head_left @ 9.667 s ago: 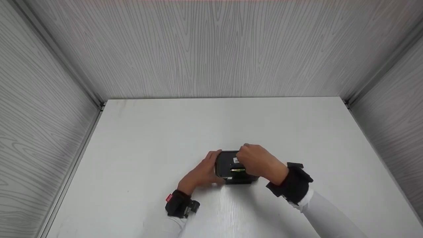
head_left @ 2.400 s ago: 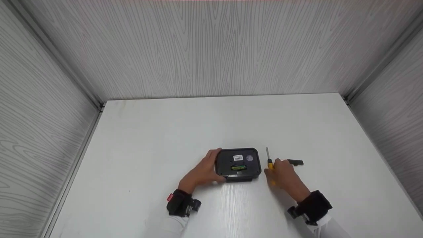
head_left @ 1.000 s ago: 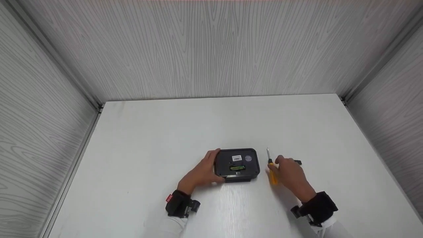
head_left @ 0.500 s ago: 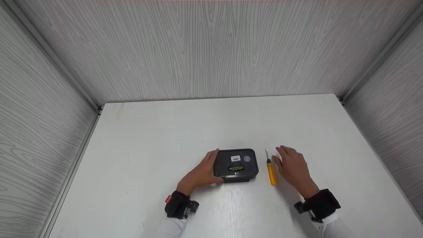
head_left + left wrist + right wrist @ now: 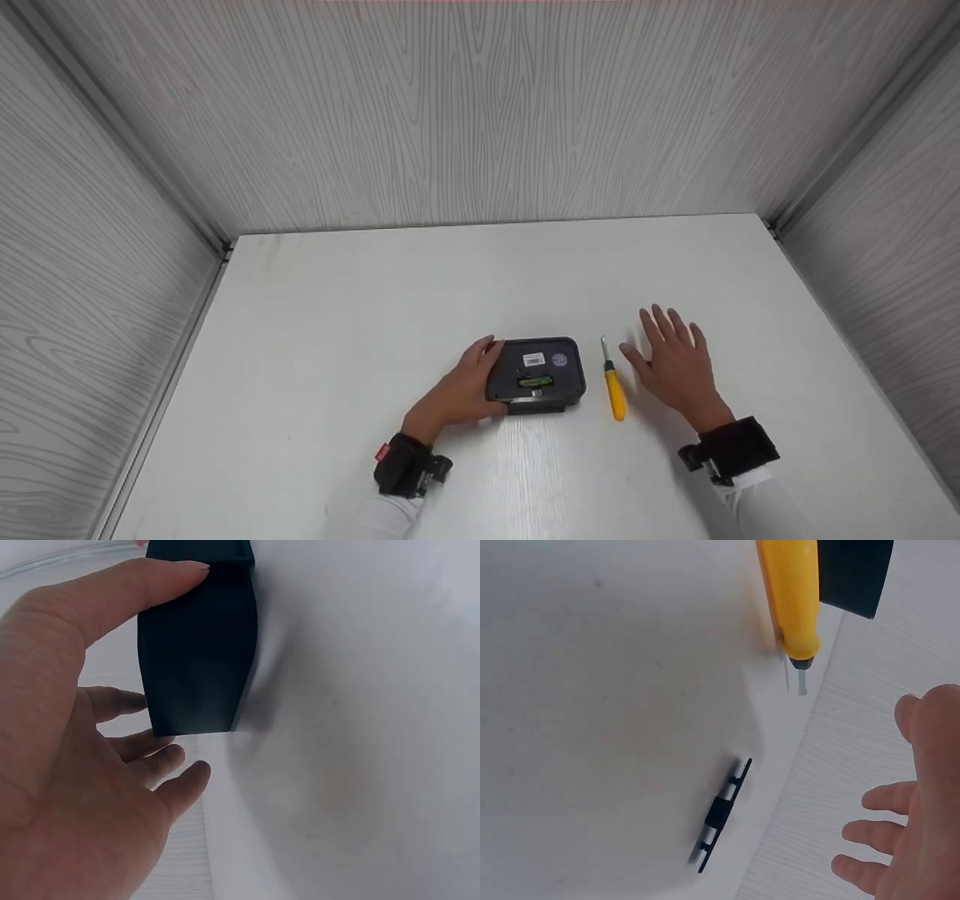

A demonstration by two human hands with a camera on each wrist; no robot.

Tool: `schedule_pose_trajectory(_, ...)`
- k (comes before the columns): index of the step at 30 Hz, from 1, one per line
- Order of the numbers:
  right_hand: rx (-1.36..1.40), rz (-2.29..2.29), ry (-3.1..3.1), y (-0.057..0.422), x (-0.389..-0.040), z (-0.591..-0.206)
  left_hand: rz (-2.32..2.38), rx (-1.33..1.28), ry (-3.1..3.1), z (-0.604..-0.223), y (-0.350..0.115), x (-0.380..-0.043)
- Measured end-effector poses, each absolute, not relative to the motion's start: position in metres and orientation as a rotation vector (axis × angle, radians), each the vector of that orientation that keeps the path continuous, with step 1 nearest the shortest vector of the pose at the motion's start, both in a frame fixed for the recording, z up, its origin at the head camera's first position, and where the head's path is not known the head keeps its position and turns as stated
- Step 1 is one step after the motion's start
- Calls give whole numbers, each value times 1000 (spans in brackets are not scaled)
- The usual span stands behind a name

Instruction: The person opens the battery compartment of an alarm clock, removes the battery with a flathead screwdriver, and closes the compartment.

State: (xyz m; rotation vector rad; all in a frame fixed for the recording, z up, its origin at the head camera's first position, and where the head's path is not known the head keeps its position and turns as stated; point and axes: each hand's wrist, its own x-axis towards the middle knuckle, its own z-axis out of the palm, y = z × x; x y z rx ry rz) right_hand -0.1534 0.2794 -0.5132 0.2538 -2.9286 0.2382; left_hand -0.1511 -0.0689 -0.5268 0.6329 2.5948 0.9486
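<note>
My left hand [image 5: 463, 390] grips the left end of a black, rounded rectangular device [image 5: 510, 381], its thumb on the near side and fingers on the far side. The device lies back up, and a green battery [image 5: 535, 382] sits in its uncovered slot. In the left wrist view the thumb presses the device's dark side [image 5: 196, 652]. A yellow-handled screwdriver [image 5: 615, 394] lies right of the device, blade pointing away. To the right of it my right hand [image 5: 679, 371] is spread, holding nothing. The right wrist view shows a thin black cover-like strip [image 5: 720, 811] on the table; the right hand hides it from the head view.
A white tabletop [image 5: 375, 300] carries everything. Grey wood-grain panels stand at the back [image 5: 480, 112], on the left [image 5: 90, 262] and on the right [image 5: 885, 262].
My right hand has left the screwdriver lying on the table, moved slightly right and away, and spread its fingers. It now covers the black strip. The left hand stays on the device.
</note>
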Motion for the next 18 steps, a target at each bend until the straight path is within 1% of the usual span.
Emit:
schedule_pose_trajectory(8, 223, 179, -2933, 290, -162, -518, 886, 814, 2651, -517, -69, -147)
schedule_pose_trajectory(18, 224, 165, -2946, 297, -166, -518, 872, 898, 2724, -507, -54, -145)
